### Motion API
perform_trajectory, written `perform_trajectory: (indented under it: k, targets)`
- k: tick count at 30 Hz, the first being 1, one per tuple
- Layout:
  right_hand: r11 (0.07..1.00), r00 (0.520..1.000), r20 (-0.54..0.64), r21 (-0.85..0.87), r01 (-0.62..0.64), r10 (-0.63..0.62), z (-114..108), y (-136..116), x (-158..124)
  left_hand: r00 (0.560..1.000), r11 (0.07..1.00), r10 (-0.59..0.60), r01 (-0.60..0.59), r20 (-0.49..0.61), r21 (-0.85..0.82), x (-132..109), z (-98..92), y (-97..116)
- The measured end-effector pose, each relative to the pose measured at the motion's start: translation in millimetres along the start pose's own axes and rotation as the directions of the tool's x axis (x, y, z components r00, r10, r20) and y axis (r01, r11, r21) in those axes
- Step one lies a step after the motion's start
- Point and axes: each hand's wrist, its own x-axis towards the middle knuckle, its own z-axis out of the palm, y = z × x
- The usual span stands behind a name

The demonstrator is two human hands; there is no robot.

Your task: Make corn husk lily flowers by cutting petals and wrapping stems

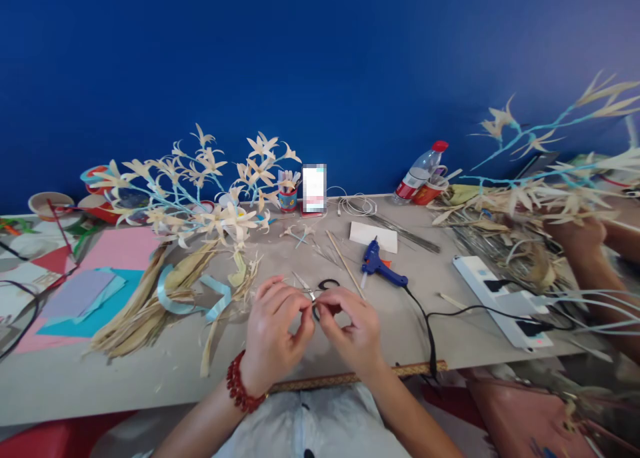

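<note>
Close together over the front of the table, my left hand (275, 331) and my right hand (354, 326) both pinch thumb against fingertips. Whatever lies between the fingertips is too small to make out. A red bead bracelet circles my left wrist. Just beyond my fingers lie scissors with black handles (329, 284), partly hidden by my hands. To the left are a curled light blue paper strip (219, 305) and dry husk strips (143, 305). A thin wooden stick (345, 261) and a blue glue gun (379, 265) lie to the right.
Pale husk flowers on blue stems (235, 221) spread across the back left. Coloured paper sheets (80, 298) lie far left. A white power strip (493, 298) with cords, a bottle (417, 175) and another person's hand (575, 235) holding flower branches are at right. A phone (314, 190) stands behind.
</note>
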Motion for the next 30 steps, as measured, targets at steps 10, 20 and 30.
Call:
perform_trajectory:
  k: [10, 20, 30]
  targets:
    - [0.999, 0.996, 0.094, -0.046, 0.006, -0.002, -8.2, -9.3, 7.3, 0.999, 1.000, -0.010, 0.010, 0.034, -0.009, 2.8, -3.8, 1.4]
    - [0.992, 1.000, 0.009, -0.126, -0.002, 0.003, -15.4, -3.1, 11.2, 1.000, 1.000, -0.022, 0.022, 0.000, -0.013, 0.1, -3.5, -2.6]
    - [0.984, 0.997, 0.063, -0.165, 0.061, -0.051, -8.2, -4.2, 11.7, 1.000, 1.000, -0.018, 0.018, 0.014, -0.010, 0.3, -5.0, 0.1]
